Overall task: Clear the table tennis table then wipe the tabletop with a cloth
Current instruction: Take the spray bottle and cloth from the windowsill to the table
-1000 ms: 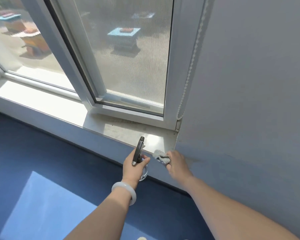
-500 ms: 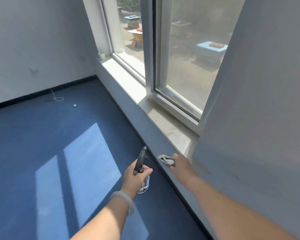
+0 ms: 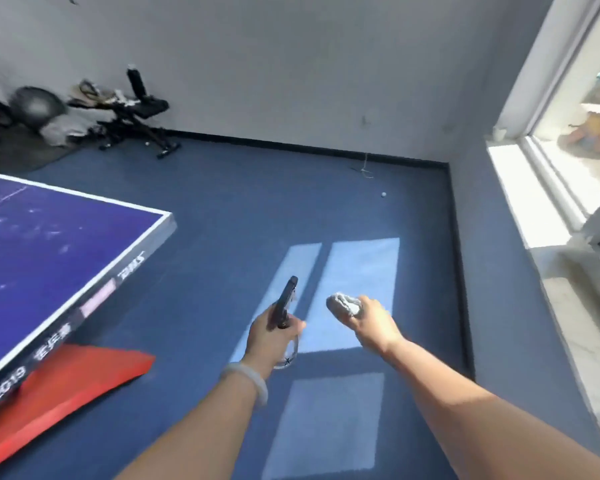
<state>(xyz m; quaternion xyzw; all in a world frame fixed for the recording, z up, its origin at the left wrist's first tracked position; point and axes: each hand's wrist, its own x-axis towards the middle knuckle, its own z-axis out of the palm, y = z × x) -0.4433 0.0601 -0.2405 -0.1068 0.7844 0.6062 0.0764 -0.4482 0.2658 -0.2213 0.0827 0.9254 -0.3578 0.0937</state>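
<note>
The blue table tennis table [image 3: 49, 251] with its white edge line fills the left side; pale droplets or specks dot its top. My left hand [image 3: 274, 336] grips a spray bottle [image 3: 284, 303] by its black trigger head, the clear body hanging below the fist. My right hand [image 3: 373, 325] holds a bunched grey cloth [image 3: 343, 304]. Both hands are held out over the blue floor, to the right of the table's near corner and apart from it.
A red panel [image 3: 66, 386] shows under the table's near edge. A white ball [image 3: 383, 194] lies on the floor by the far wall. Black exercise gear and a grey ball [image 3: 37, 107] sit at the back left. The window sill [image 3: 541, 216] runs along the right.
The view has swung left from the window sill to the room and table. My right hand has lifted the cloth off the sill; my left still holds the spray bottle.
</note>
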